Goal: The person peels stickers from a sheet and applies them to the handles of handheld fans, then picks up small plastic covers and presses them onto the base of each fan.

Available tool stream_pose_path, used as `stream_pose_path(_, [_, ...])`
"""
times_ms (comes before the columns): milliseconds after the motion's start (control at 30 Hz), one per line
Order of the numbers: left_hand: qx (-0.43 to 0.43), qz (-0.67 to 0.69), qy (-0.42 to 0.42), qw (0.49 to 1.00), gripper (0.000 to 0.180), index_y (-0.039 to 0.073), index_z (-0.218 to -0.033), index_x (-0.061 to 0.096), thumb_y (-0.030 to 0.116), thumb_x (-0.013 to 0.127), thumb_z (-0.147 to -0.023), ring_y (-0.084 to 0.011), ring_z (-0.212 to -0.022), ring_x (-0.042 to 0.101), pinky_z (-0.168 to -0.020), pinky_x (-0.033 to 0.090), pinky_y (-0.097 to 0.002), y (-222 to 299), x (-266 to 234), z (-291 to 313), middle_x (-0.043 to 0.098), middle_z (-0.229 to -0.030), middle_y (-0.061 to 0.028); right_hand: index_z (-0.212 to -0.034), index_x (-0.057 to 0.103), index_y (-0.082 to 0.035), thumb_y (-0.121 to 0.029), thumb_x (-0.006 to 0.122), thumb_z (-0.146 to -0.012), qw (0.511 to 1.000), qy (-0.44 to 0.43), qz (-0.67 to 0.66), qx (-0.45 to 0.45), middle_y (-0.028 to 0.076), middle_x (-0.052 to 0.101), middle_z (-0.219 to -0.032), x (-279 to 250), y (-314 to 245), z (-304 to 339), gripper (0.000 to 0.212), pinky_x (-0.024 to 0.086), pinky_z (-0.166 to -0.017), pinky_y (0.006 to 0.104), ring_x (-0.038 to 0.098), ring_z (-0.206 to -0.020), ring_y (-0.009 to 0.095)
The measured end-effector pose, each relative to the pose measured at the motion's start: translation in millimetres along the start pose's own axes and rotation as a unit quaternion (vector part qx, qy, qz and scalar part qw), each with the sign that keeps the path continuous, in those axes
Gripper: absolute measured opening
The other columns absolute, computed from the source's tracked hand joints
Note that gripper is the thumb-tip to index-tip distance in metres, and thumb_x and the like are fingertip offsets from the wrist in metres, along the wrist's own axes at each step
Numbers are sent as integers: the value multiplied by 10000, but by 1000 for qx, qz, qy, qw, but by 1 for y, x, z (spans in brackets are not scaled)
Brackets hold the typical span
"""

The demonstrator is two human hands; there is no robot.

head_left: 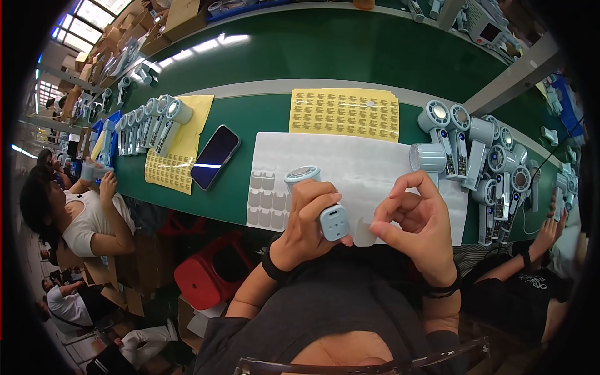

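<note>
My left hand is wrapped round a light blue handheld fan. The base of its handle, with a small slot and dots, faces up toward me, and the round head rises beyond my knuckles. Between the thumb and forefinger of my right hand is a small translucent sticker, held just right of the handle's base and apart from it. Under both hands lies a white backing sheet, with several rows of similar greyish stickers on its left part.
A yellow label sheet lies beyond the white one. To the left are a dark phone and several fans on another yellow sheet. More fans crowd the right side. Co-workers sit at both sides; a red stool stands lower left.
</note>
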State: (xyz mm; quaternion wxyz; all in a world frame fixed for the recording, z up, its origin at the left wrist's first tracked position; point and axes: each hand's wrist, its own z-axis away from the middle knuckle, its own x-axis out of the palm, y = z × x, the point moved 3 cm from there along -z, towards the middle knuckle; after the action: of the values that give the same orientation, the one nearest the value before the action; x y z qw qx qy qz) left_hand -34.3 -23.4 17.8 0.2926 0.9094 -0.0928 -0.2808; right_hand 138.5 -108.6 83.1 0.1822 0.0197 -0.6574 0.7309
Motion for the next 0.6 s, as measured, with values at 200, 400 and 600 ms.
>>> stream_pose_path(200, [7,18,-41,999,811,76,-1314,391,221,879,-683,-331,-1017,545,-935,416,-482,4,11,-5,526,-1166,-146,-1094,371,-82,82,699,-855,998,-52,34,14,69,637,-881,9,-7,-7,437,514,-788,265,634,-837,120])
stream_pose_path(400, [5,24,-46,999,823,82,-1312,394,226,890,-671,-326,-1029,545,-940,417,-483,6,15,-6,522,-1177,-144,-1078,362,-81,74,696,-865,995,-48,89,-2,71,636,-876,9,-8,-6,426,514,-784,261,630,-822,118])
stream_pose_path(600, [3,22,-51,998,822,81,-1310,395,241,889,-672,-326,-1032,544,-941,416,-483,7,16,-4,521,-1180,-143,-1057,357,-78,78,694,-865,994,-35,103,7,72,634,-872,10,-7,-3,418,513,-765,260,621,-806,115])
